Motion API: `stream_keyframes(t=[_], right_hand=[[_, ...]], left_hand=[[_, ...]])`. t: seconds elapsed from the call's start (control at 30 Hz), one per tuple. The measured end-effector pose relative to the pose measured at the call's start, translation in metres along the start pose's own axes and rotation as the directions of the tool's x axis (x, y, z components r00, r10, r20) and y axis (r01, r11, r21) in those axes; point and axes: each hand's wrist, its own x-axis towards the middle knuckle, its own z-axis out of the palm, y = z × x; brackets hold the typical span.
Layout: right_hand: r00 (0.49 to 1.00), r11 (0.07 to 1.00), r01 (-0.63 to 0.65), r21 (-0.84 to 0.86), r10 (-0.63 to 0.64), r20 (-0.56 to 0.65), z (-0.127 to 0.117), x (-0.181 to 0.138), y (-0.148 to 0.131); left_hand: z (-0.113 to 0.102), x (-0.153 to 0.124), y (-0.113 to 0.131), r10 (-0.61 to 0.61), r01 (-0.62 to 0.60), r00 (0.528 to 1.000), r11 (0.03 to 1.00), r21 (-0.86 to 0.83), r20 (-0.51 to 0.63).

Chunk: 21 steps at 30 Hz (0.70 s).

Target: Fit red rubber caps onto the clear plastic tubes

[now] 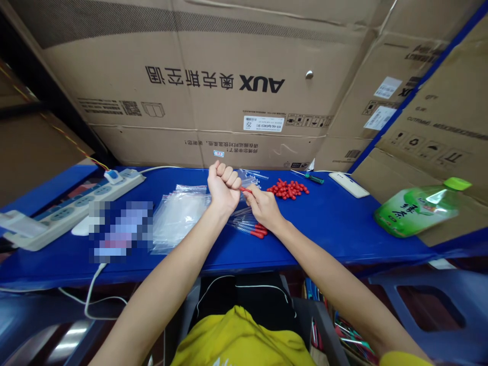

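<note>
At left, a white cable (pixel 91 290) hangs over the front edge of the blue tabletop (pixel 331 229); snagging it could drag it. Clear zip bags (pixel 179 213) lie loose at centre left, where the left forearm (pixel 183 264) could displace them. At centre, the left hand (pixel 224 185) is clenched, contents hidden; the right hand (pixel 263 206) pinches a red bulb (pixel 245 189) set between both. A sideways pull could break the grip. Below, red-ended tubes (pixel 259 232) lie near the front edge and could roll off if brushed. The heaped red bulbs (pixel 287 189) could scatter likewise. Centre right offers open room up to the green bottle (pixel 414 209); the cardboard wall (pixel 213 114) limits rearward reach.
</note>
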Motion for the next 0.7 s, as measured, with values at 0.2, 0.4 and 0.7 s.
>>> stream_keyframes(t=[0.2, 0.4, 0.7], right_hand=[[1.000, 0.999, 0.013, -0.030, -0.014, -0.005, -0.0017, 0.0000, -0.0024], [1.000, 0.999, 0.021, -0.029, -0.020, 0.019, -0.0015, 0.0011, -0.0007], [0.999, 0.996, 0.006, 0.094, -0.010, 0.044, -0.0040, 0.0026, -0.0029]], left_hand=[[-0.0021, 0.0004, -0.0017, -0.021, 0.022, 0.999, 0.999, -0.040, 0.026], [-0.0024, -0.0005, -0.0022, -0.024, 0.027, 0.998, 0.998, -0.059, 0.051], [-0.0028, 0.0012, -0.0004, -0.038, 0.040, 0.998, 0.999, -0.033, 0.050]])
